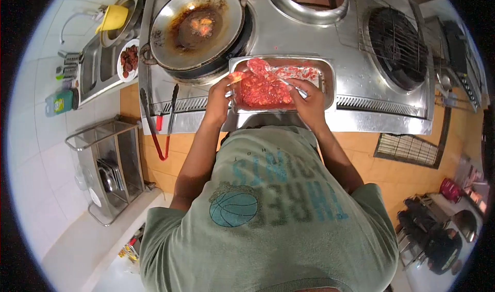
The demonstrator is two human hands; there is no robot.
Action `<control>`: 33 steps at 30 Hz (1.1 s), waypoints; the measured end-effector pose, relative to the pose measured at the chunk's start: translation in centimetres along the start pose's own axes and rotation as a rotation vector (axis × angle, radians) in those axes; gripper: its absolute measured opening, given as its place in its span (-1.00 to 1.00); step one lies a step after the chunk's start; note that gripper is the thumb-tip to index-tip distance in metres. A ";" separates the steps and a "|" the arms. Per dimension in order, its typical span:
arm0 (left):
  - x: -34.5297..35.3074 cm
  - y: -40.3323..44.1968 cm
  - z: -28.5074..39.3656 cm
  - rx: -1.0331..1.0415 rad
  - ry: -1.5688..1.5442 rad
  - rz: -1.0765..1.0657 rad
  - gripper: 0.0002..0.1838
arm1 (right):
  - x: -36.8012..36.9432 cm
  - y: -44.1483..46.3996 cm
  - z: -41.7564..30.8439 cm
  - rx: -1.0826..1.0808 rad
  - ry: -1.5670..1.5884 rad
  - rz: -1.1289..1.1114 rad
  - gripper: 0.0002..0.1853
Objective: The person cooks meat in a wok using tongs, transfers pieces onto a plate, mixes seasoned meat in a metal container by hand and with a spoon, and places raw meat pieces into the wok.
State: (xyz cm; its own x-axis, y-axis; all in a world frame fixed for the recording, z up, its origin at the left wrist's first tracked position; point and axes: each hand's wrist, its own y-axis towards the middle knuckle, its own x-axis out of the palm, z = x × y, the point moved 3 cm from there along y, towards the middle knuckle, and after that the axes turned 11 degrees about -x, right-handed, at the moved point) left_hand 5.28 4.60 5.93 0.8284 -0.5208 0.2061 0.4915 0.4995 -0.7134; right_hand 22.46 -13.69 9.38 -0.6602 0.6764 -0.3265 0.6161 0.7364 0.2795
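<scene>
A rectangular metal tray (331, 83) lies at the front of the stove, holding a wet red mixture (265, 92) with small chunks in it. My right hand (311, 100) is closed round the handle of a metal spoon (258, 66), whose red-coated bowl is over the tray's far left part. At the tray's left rim, my left hand (220, 97) pinches an orange-red piece of food (237, 77). My fingers partly cover this piece, and its exact kind cannot be made out.
A wok (178, 21) with dark oil and frying pieces sits on the left burner. Red-handled tongs (164, 150) overhang the stove's front edge. A plate (124, 74) of browned food stands by the sink at left. A grate-covered burner (397, 47) is at right.
</scene>
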 end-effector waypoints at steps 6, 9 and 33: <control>2.4 -0.9 0.4 -0.097 -0.124 -0.139 -0.75 | 0.3 1.2 -3.5 -0.220 -0.186 -0.056 -0.73; 3.3 -1.4 0.8 -0.074 -0.184 -0.175 -0.74 | 0.7 0.8 -3.3 -0.454 -0.293 -0.053 -0.64; 4.2 -2.5 3.2 0.325 -0.112 -0.086 -0.74 | 1.4 0.3 -5.0 -0.615 -0.449 -0.012 -0.45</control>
State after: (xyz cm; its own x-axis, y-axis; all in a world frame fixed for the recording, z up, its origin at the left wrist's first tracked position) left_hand 8.39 3.42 10.70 0.7956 -0.5003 0.3416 0.6058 0.6608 -0.4431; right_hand 19.62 -12.40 13.50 -0.3462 0.6936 -0.6317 0.1730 0.7090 0.6836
